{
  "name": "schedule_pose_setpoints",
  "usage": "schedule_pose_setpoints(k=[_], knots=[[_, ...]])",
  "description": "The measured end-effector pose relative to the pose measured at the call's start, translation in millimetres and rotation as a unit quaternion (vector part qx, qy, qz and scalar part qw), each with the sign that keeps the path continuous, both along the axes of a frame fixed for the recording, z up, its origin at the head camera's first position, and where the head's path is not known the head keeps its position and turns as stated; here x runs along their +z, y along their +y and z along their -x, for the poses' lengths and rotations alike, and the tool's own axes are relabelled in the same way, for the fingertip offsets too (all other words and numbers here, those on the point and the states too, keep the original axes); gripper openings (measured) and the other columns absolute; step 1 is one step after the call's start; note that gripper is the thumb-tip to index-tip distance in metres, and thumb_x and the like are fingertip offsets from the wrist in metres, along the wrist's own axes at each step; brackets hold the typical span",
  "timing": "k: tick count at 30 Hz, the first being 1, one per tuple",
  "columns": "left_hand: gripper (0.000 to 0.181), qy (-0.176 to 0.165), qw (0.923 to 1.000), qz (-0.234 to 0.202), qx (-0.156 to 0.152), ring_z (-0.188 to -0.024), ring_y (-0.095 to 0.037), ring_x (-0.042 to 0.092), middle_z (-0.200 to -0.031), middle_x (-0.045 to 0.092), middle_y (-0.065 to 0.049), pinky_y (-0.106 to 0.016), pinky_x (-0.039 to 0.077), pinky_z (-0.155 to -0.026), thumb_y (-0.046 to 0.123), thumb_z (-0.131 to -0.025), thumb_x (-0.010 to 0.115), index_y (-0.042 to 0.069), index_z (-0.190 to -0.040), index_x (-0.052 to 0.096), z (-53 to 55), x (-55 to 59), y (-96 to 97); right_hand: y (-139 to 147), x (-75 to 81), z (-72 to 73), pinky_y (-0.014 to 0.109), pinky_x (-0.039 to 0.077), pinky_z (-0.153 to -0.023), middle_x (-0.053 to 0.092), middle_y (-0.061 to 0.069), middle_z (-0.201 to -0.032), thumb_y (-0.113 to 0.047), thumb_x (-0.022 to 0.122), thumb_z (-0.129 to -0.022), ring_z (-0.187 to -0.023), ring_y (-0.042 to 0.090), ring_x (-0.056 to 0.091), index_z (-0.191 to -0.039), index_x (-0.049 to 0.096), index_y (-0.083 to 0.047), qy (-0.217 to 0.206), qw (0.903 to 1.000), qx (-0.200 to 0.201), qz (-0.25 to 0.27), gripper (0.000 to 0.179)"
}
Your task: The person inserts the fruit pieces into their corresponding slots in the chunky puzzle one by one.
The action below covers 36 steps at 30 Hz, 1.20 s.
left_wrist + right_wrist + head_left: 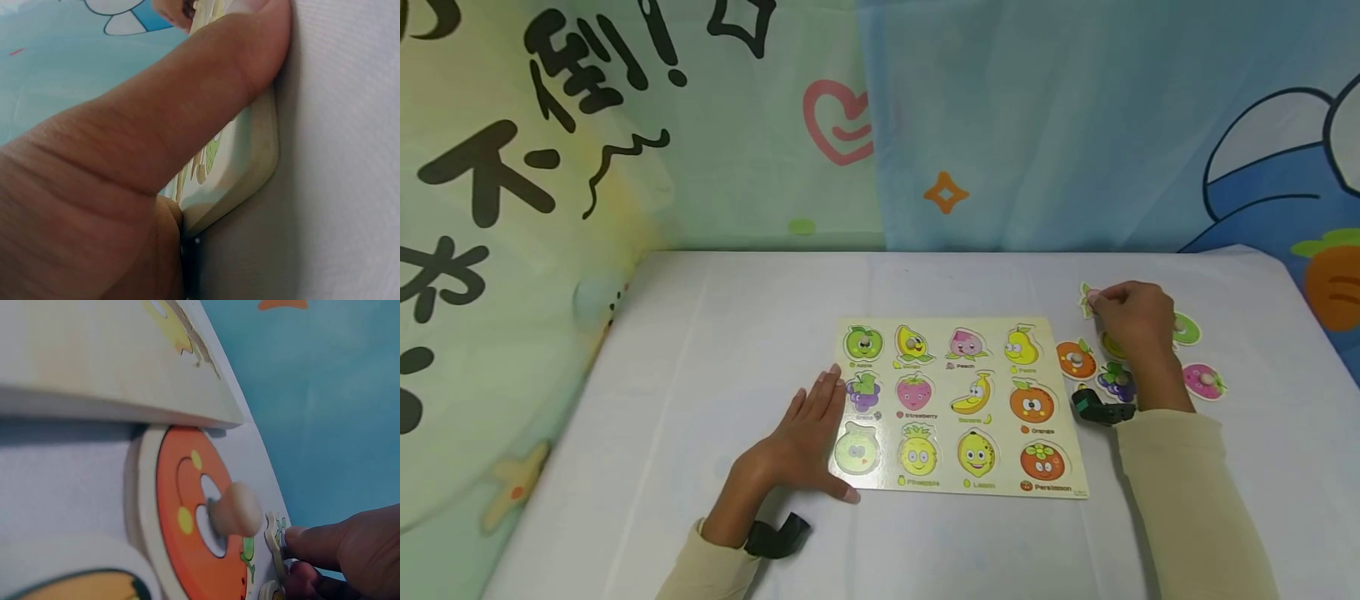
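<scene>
A fruit puzzle board (880, 337) lies flat, printed with labelled fruits. My left hand (805, 437) rests at its lower left corner, fingers fairly straight along the left edge, thumb by the front edge. In the left wrist view the thumb (206, 94) crosses the board's edge (265, 134). Beyond the board's right side, my right hand (1137, 321) pinches a pink puzzle piece with green leaves (1086, 302), apparently the peach. Its fingers cover much of that piece. The right wrist view shows the fingertips (297, 534) at the piece (275, 544).
Around my right hand lie an orange piece (1077, 362) with a knob, a grape piece (1118, 383), a strawberry piece (1202, 382) and a green round piece (1186, 329). A yellow-green piece (1111, 347) is partly hidden. A printed curtain (1000, 125) hangs behind the white table (760, 292).
</scene>
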<state>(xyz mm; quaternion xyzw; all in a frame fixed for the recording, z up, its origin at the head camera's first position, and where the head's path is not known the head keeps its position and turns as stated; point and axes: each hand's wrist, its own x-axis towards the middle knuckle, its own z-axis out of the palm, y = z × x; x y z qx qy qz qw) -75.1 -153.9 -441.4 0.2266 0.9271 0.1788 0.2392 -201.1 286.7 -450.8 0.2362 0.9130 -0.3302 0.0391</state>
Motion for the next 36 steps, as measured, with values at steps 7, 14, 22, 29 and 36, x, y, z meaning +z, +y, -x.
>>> schedule_pose_setpoints(k=[7, 14, 22, 29, 36], knots=[[0.141, -0.003, 1.0, -0.002, 0.005, -0.147, -0.026, -0.011, -0.162, -0.009, -0.012, -0.047, 0.0, -0.116, 0.053, -0.057, 0.089, 0.0, -0.155, 0.003, -0.2, 0.5, 0.1, -0.5, 2.0, -2.8, 0.05, 0.041, -0.088, 0.052, 0.026, -0.125, -0.042, 0.051, -0.099, -0.113, 0.041, 0.043, -0.126, 0.06, 0.004, 0.001, 1.0, 0.006, 0.005, 0.054], [0.141, -0.002, 1.0, -0.003, 0.007, -0.147, -0.026, -0.01, -0.162, -0.009, -0.012, -0.047, 0.001, -0.116, 0.052, -0.056, 0.089, 0.001, -0.155, 0.003, -0.5, -0.6, -0.6, -4.1, 5.2, -6.7, 0.053, 0.037, -0.102, 0.051, 0.024, -0.134, -0.043, 0.052, -0.099, -0.124, 0.04, 0.042, -0.131, 0.059, 0.0, 0.005, 0.9994, 0.007, 0.034, 0.054], [0.141, -0.002, 1.0, 0.002, 0.006, -0.147, -0.025, -0.012, -0.162, -0.01, -0.011, -0.046, 0.001, -0.117, 0.054, -0.057, 0.089, 0.001, -0.155, 0.003, 0.4, -0.7, 0.9, -8.7, 8.4, -12.7, 0.05, 0.039, -0.103, 0.056, 0.019, -0.133, -0.04, 0.053, -0.099, -0.126, 0.035, 0.046, -0.132, 0.06, -0.004, 0.055, 0.9972, 0.011, 0.05, 0.05], [0.141, 0.002, 1.0, 0.005, 0.001, -0.147, -0.025, -0.011, -0.162, -0.009, -0.011, -0.047, 0.002, -0.117, 0.055, -0.056, 0.088, 0.001, -0.155, 0.003, 1.5, -0.2, 1.7, -11.2, 14.9, -21.4, 0.046, 0.042, -0.101, 0.058, 0.015, -0.133, -0.038, 0.053, -0.099, -0.125, 0.031, 0.049, -0.134, 0.06, -0.007, 0.074, 0.9957, 0.003, 0.057, 0.047], [0.14, -0.001, 1.0, -0.004, 0.004, -0.147, -0.026, -0.01, -0.162, -0.009, -0.012, -0.048, 0.002, -0.116, 0.054, -0.056, 0.089, 0.0, -0.155, 0.004, -0.2, 0.8, 0.4, -9.9, -1.2, -19.2, 0.041, 0.046, -0.097, 0.062, 0.012, -0.128, -0.04, 0.056, -0.097, -0.118, 0.027, 0.055, -0.13, 0.064, -0.01, 0.113, 0.9917, 0.026, 0.056, 0.045]])
